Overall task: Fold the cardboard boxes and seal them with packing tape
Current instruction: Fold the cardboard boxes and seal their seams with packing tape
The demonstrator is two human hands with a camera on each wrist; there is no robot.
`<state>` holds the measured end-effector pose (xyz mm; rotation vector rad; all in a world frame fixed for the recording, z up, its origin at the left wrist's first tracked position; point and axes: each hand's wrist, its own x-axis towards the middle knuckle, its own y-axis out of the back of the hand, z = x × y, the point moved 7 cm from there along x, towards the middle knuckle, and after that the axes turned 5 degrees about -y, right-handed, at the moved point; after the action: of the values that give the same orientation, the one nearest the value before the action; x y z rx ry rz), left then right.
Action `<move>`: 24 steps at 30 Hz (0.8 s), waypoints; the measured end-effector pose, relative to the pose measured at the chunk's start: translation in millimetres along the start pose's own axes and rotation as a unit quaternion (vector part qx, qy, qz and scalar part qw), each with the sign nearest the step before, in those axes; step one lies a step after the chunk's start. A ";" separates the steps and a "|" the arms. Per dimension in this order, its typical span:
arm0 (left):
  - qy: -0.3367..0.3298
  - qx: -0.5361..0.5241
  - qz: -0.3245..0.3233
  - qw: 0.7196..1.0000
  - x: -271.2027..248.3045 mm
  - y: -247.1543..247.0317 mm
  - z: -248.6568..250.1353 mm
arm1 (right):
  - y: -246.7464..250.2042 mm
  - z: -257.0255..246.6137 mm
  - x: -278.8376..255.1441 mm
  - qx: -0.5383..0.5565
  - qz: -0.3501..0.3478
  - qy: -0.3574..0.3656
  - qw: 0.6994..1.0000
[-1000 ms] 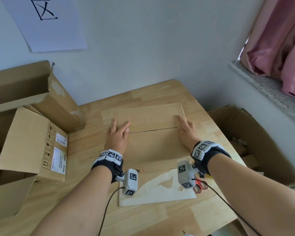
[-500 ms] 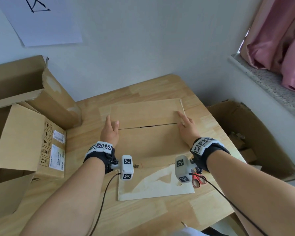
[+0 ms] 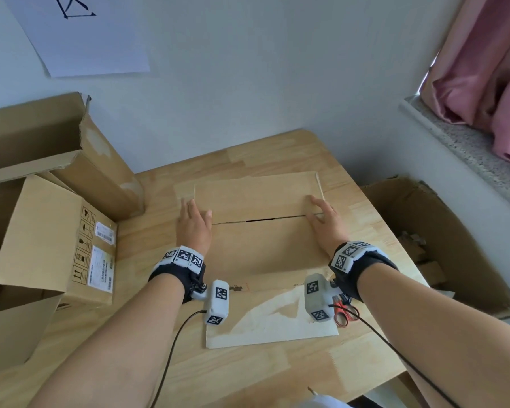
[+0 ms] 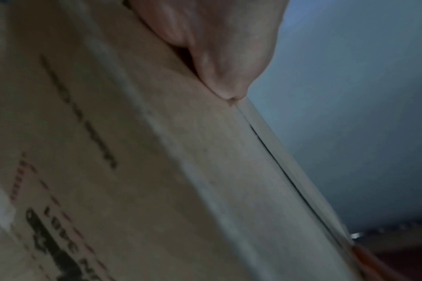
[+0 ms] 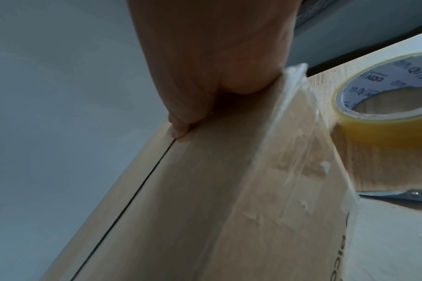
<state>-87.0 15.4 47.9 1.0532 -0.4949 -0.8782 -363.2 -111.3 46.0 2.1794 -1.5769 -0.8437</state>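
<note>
A brown cardboard box (image 3: 259, 251) stands on the wooden table (image 3: 248, 375), its two top flaps folded down and meeting at a thin dark seam (image 3: 259, 220). My left hand (image 3: 193, 214) lies flat on the seam's left end at the box's left edge, fingers straight. My right hand (image 3: 318, 212) presses flat on the seam's right end. In the left wrist view my fingers (image 4: 217, 47) press on the box (image 4: 157, 152). The right wrist view shows my fingers (image 5: 205, 66) on the flap (image 5: 193, 190), with a roll of clear packing tape (image 5: 385, 114) beside the box.
Red-handled scissors (image 3: 346, 310) lie by my right wrist. A white sheet (image 3: 271, 328) lies in front of the box. Large open cartons (image 3: 50, 231) stand at the left, a torn carton (image 3: 442, 240) sits low at the right, and the wall is close behind.
My left hand has slid left along the seam to the box's left edge. My right hand has stayed at the right end. The head view has tipped slightly.
</note>
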 end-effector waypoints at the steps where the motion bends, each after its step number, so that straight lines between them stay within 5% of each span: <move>1: -0.037 0.065 -0.012 0.997 2.1 -0.1 5.9 | -0.1 0.7 0.8 -0.003 0.002 0.002 1.000; 5: -0.237 0.165 -0.194 0.937 -10.3 -28.7 48.8 | -0.1 0.9 1.6 -0.003 0.003 0.007 1.000; 7: -0.274 0.166 -0.234 0.918 -17.3 -39.5 64.2 | 0.7 1.3 2.3 -0.007 0.004 0.008 1.000; 16: -0.250 0.084 -0.190 0.946 -19.6 -38.0 72.0 | 3.1 5.0 0.1 0.031 -0.030 -0.024 0.999; 18: -0.248 0.066 -0.180 0.950 -19.4 -36.9 71.9 | 5.5 13.5 -2.3 0.116 -0.043 -0.065 0.990; 21: -0.251 0.055 -0.171 0.951 -20.2 -35.7 71.6 | 26.9 50.5 -3.3 0.232 0.026 -0.164 0.958; 24: -0.250 0.057 -0.166 0.952 -20.0 -36.7 71.6 | 49.5 110.3 -6.2 0.152 0.064 -0.270 0.949</move>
<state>-164.3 -14.5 47.1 1.0323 -0.8130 -1.4463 -470.8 -113.3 -9.4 2.1187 -2.2088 -1.3104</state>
